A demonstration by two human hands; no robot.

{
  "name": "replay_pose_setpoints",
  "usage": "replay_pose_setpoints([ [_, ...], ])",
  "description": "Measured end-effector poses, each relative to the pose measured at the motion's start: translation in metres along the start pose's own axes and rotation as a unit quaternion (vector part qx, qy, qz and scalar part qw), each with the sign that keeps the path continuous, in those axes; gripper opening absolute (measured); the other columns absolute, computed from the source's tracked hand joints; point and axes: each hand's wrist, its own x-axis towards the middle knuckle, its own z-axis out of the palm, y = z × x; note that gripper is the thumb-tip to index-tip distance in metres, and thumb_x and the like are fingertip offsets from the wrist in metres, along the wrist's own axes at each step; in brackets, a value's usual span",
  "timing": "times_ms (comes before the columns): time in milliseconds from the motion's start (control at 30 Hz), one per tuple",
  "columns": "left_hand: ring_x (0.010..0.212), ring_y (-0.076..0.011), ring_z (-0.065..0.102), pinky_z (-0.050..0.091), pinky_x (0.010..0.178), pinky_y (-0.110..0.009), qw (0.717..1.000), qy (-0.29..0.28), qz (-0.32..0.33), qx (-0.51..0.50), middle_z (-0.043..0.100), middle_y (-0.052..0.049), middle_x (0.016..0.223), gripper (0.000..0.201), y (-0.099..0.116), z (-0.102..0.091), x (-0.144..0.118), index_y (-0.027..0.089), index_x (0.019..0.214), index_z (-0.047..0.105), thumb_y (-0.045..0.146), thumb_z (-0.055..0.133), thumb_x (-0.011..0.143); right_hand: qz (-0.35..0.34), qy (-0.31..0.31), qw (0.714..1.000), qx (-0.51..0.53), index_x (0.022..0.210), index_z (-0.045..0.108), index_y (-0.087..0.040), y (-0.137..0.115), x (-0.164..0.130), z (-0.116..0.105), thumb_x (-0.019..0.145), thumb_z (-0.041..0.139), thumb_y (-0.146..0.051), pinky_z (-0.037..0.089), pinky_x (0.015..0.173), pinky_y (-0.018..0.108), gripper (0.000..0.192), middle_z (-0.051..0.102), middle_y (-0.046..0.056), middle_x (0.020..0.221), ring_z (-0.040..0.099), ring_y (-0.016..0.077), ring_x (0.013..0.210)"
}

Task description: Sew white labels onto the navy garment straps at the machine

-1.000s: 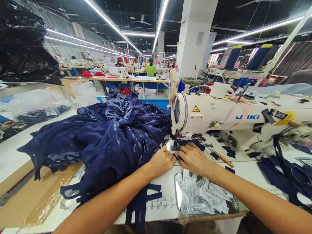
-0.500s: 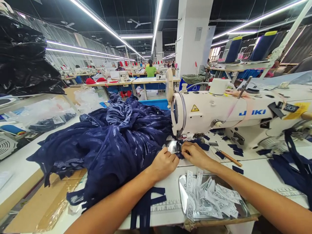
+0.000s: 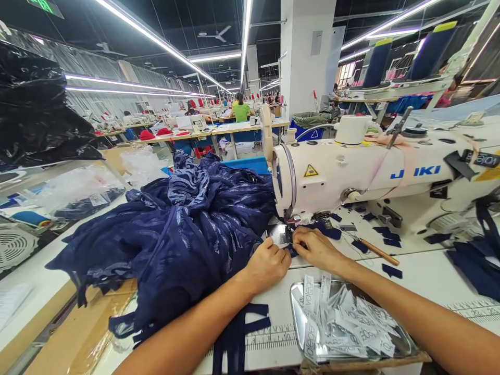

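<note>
Since a second earlier your view had tipped down and leftward, so the tray came further into sight, while your two hands stayed at the needle; the right one had drawn its fingers in closer to the presser foot.

Your left hand [image 3: 269, 263] was curled, its fingertips pinching a small navy piece [image 3: 291, 251] flat against the plate. Your right hand [image 3: 317, 249] met it from the other side, thumb and fingers closed on the same piece, which lay directly under the head of the sewing machine [image 3: 351, 174], touching both sets of fingertips.

Left of your left hand, and pressed against its wrist, the heap of navy lace fabric [image 3: 175, 234] spread across the table [image 3: 425, 273] and hid the machine bed on that side. Just below your right wrist sat one metal tray [image 3: 297, 312] full of white labels [image 3: 344, 323], too many and too overlapped to count. Below your left forearm, navy strips [image 3: 238, 333] hung over the table edge. Beyond your right hand lay one wooden-handled tool [image 3: 377, 251] and about half a dozen small navy scraps [image 3: 391, 271]. Farther right a bundle of navy straps [image 3: 478, 260] lay. Two thread cones [image 3: 432, 49] stood above the machine.
</note>
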Motion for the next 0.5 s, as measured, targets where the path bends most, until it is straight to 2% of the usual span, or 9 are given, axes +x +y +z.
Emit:
replay_pose_setpoints([
  [333,0.05,-0.0149,0.048,0.03,0.056,-0.03,0.999,-0.04,-0.005,-0.005,0.051,-0.002,0.055,0.019,0.002,0.002,0.002,0.011,0.069,0.052,0.006,0.039,0.082,-0.055,-0.001,0.998,-0.018,0.063,0.048,-0.017,-0.002,-0.003,-0.001,0.081,0.04,-0.011,0.036,0.068,0.031,0.021,0.055,0.001,0.077,0.05,0.0143,0.072],
  [500,0.051,-0.0148,0.048,0.031,0.057,-0.03,0.999,-0.052,-0.009,-0.011,0.051,-0.002,0.054,0.02,0.002,0.001,0.002,0.011,0.068,0.052,0.005,0.039,0.082,-0.043,-0.018,0.997,0.053,0.069,0.058,-0.018,0.008,-0.002,-0.001,0.081,0.045,-0.015,0.04,0.073,0.03,0.018,0.057,0.001,0.079,0.053,0.0143,0.077],
])
